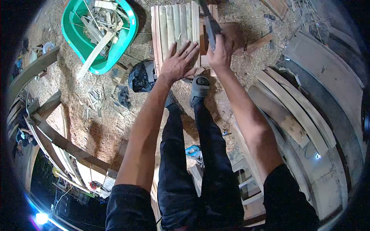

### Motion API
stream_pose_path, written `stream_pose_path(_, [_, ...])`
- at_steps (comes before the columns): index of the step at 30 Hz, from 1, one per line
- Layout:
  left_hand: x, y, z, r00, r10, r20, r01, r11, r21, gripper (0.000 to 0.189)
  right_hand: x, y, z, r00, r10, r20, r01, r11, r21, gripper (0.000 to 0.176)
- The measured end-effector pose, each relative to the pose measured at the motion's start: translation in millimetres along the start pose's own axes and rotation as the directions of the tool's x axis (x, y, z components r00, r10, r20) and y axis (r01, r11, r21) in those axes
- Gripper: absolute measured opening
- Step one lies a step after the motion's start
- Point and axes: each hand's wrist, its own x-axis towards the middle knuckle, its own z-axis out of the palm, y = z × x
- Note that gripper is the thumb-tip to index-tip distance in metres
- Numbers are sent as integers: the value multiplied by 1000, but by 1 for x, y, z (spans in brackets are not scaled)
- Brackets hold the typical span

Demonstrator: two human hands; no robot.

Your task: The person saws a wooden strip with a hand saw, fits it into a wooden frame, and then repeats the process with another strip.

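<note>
My left hand (180, 61) lies with its fingers spread over the near end of a row of pale wooden slats (178, 23), set side by side as a panel. My right hand (221, 54) is closed around a dark, long tool (210, 27) that rises over the panel's right edge. Its grip is hidden in my fist, and I cannot make out whether it is a saw or another bladed tool. Below my hands, my sandalled foot (199, 90) stands close to the panel's near end.
A green plastic tub (131, 32) of wood scraps stands at upper left. Beside the panel lies a black bag (139, 79). Curved wooden pieces (296, 107) are stacked on the right; a wooden frame (77, 146) stands on the left. Shavings cover the ground (83, 107).
</note>
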Motion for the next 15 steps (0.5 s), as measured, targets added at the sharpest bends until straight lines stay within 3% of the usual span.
stream_pose_path(1, [0, -1, 1, 1000, 4, -3, -4, 1000, 3, 87, 1, 1, 0, 987, 124, 106, -129, 991, 42, 48])
stream_pose_path(4, [0, -2, 1, 1000, 13, 4, -13, 1000, 24, 85, 7, 1, 15, 954, 298, 14, -297, 946, 133, 44])
stream_pose_path(7, [0, 1, -3, 999, 4, 42, -7, 998, 60, 84, 23, -11, 7, 915, 380, 137, -390, 919, 56, 42])
stream_pose_path(10, [2, 2, -7, 999, -6, 54, 3, 999, 52, 83, 24, -11, 13, 983, 181, -19, -182, 983, -38, 25])
stream_pose_path(13, [1, 1, -9, 999, -9, 37, 8, 1000, 27, 82, 23, -18, 22, 970, 222, -100, -203, 965, 168, 23])
stream_pose_path(15, [1, 1, -10, 1000, -7, 29, 7, 1000, -1, 81, 25, -20, 19, 968, 241, -71, -225, 957, 181, 24])
